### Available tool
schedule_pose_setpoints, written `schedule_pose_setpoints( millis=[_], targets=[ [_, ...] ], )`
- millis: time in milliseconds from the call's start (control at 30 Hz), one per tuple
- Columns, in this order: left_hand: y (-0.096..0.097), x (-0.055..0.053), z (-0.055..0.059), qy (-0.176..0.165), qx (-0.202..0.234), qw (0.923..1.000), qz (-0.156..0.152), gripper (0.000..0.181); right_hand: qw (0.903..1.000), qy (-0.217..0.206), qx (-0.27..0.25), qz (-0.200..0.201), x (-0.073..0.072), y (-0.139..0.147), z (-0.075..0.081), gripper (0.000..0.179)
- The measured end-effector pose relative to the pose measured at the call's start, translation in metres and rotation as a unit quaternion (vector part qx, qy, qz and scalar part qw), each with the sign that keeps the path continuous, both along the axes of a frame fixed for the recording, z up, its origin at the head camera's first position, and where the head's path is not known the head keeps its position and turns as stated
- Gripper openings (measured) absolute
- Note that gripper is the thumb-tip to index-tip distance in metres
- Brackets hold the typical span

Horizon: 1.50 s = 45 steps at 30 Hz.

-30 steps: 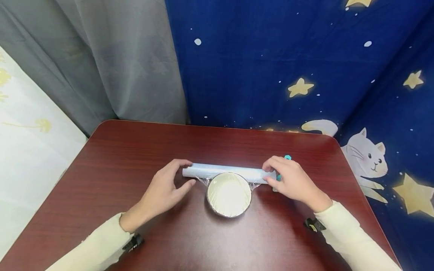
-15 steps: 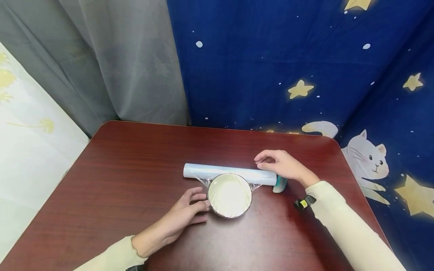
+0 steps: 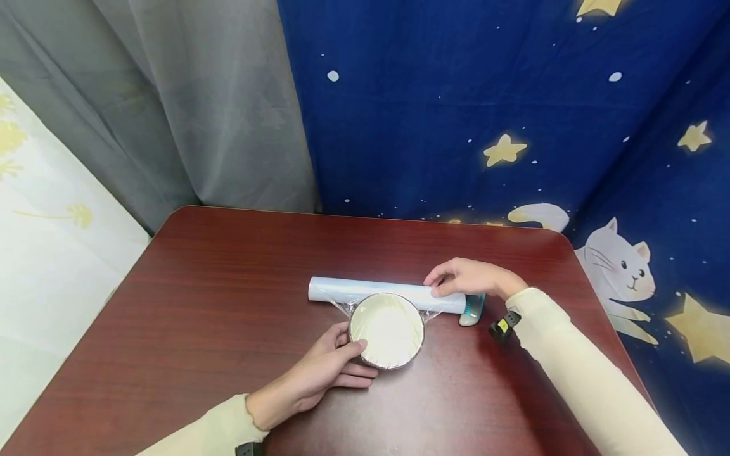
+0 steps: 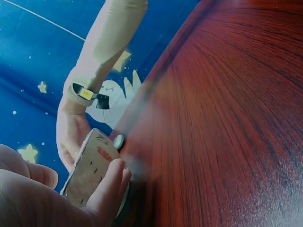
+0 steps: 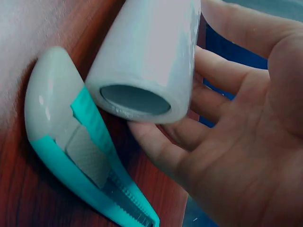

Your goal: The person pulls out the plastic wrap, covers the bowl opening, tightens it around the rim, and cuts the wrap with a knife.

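Observation:
A round bowl [image 3: 386, 330], its top covered with clear plastic wrap, sits mid-table in the head view. My left hand [image 3: 327, 366] grips its near left side, thumb on the rim and fingers along the wall. The left wrist view shows dark and red marks on the bowl's side [image 4: 92, 165]. Behind the bowl lies a roll of plastic wrap [image 3: 348, 289], with film stretching from it to the bowl. My right hand [image 3: 470, 277] holds the roll near its right end; in the right wrist view, fingers [image 5: 222, 71] curl around the roll [image 5: 147, 56].
A teal and grey utility knife [image 5: 71, 127] lies on the table by the roll's right end, partly hidden by the roll in the head view. The dark red table [image 3: 228, 266] ends at curtains [image 3: 399, 126] behind it.
My left hand has left the roll's left end and come down and right onto the bowl. My right hand lifted off the roll, shifted left, and came back onto it.

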<state>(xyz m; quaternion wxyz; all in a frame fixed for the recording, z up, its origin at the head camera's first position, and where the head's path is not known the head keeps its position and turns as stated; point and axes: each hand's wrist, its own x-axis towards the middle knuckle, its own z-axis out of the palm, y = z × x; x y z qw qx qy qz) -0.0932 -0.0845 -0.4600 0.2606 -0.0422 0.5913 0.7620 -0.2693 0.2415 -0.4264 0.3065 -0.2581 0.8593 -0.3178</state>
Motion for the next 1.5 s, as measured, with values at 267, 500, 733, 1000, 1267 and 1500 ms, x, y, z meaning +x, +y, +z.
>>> schedule_pose_setpoints(
  millis=[267, 500, 733, 1000, 1267, 1500],
  targets=[
    [0.008, -0.001, -0.003, -0.005, 0.018, 0.9995, 0.025, 0.069, 0.999, -0.04, -0.012, 0.012, -0.006, 0.001, -0.001, 0.038],
    [0.013, 0.0, -0.005, -0.008, 0.028, 0.9984, 0.048, 0.064, 0.9977, -0.059, -0.01, 0.031, -0.011, 0.001, -0.003, 0.04],
    [0.015, 0.001, -0.004, -0.009, 0.036, 0.9977, 0.058, 0.063, 0.9963, -0.056, 0.014, 0.063, -0.012, -0.002, -0.001, 0.039],
    [0.014, 0.0, -0.001, -0.007, 0.029, 0.998, 0.056, 0.06, 0.995, -0.034, 0.037, 0.086, -0.009, -0.008, 0.006, 0.036],
    [0.014, -0.003, -0.002, 0.004, 0.017, 0.9986, 0.05, 0.056, 0.9952, -0.02, 0.045, 0.084, -0.006, -0.007, 0.004, 0.038],
    [0.011, -0.01, -0.002, 0.009, 0.011, 0.999, 0.042, 0.057, 0.9952, -0.002, 0.046, 0.086, -0.003, -0.006, 0.004, 0.036]
  ],
)
